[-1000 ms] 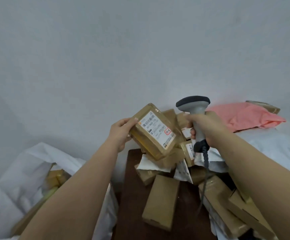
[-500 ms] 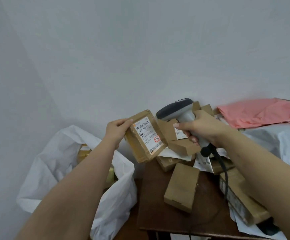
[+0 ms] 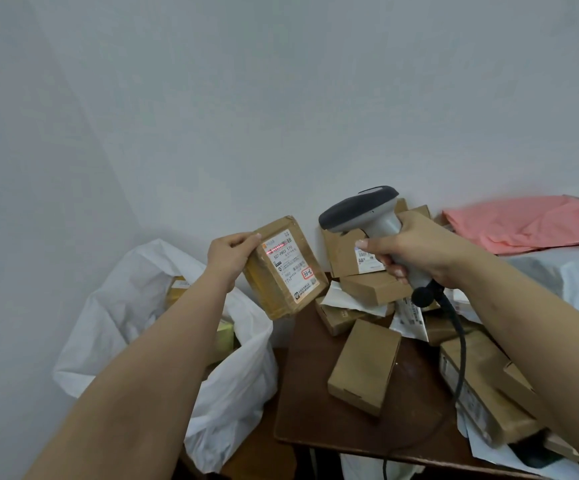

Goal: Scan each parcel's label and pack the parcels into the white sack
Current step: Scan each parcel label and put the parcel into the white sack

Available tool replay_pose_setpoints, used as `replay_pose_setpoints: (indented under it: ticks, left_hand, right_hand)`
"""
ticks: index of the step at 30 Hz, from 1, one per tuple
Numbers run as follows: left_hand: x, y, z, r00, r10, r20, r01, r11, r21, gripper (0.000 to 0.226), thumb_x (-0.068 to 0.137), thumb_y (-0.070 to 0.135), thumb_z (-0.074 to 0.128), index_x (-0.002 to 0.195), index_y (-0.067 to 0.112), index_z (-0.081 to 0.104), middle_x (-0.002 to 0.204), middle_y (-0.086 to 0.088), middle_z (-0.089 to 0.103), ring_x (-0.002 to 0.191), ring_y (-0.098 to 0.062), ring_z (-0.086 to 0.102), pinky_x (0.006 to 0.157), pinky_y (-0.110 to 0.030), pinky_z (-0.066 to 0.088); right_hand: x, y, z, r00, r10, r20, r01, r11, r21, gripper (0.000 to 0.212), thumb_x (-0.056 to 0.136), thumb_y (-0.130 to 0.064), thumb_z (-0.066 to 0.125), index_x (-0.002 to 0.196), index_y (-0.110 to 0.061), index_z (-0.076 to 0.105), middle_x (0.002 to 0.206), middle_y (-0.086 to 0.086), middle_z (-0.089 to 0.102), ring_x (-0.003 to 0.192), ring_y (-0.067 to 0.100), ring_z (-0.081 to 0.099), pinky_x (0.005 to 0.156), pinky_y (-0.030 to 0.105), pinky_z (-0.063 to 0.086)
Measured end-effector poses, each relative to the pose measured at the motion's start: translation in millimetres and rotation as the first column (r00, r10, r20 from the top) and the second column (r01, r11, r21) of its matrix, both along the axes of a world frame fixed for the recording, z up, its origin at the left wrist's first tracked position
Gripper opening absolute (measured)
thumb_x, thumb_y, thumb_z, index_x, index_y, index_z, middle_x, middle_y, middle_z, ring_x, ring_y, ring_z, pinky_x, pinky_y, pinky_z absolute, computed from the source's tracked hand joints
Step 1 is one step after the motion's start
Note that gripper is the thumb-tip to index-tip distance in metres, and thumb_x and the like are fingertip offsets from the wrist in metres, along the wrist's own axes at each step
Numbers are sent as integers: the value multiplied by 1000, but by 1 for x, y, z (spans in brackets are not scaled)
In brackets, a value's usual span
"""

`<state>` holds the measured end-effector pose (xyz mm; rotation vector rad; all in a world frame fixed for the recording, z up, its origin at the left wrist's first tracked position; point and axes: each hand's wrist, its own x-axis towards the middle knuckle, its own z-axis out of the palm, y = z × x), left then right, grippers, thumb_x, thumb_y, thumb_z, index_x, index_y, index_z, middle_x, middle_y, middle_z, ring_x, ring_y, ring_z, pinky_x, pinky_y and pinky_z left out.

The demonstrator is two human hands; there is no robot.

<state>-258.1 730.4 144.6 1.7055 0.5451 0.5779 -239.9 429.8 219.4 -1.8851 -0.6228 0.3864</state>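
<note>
Two hands share the work beside the white sack [image 3: 163, 327]. Just right of the sack's mouth and above its rim, the left hand [image 3: 230, 258] pinches a taped brown parcel [image 3: 286, 268] by its upper left corner, label facing the scanner [image 3: 372, 223]. That scanner sits right of the parcel, the right hand [image 3: 416, 252] wrapped round its handle, and a red line lies across the barcode. Tilted, the parcel's long axis runs down and to the right, away from the sack. Since the left hand is nearer the opening, a short swing left and down should drop it in. More parcels [image 3: 364, 365] wait on the brown table [image 3: 315, 403], right of the sack.
</note>
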Motion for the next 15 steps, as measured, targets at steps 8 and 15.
replay_pose_setpoints:
  ticks: [8, 15]
  left_hand:
    - [-11, 9, -3, 1000, 21, -13, -20, 999, 29, 4, 84, 30, 74, 80, 30, 74, 94, -1, 74, 98, -23, 67, 91, -41, 56]
    - [-32, 29, -9, 998, 59, -26, -58, 998, 18, 6, 85, 29, 73, 87, 24, 74, 91, 1, 74, 95, -21, 68, 89, -37, 56]
  right_hand:
    - [-3, 5, 1, 999, 34, 24, -33, 999, -31, 41, 94, -20, 66, 59, -6, 47, 39, 1, 43, 35, 15, 38, 44, 28, 40]
    - [-4, 30, -5, 995, 100, -16, -100, 995, -8, 35, 91, -22, 69, 67, -4, 51, 53, 11, 45, 41, 20, 39, 43, 26, 41]
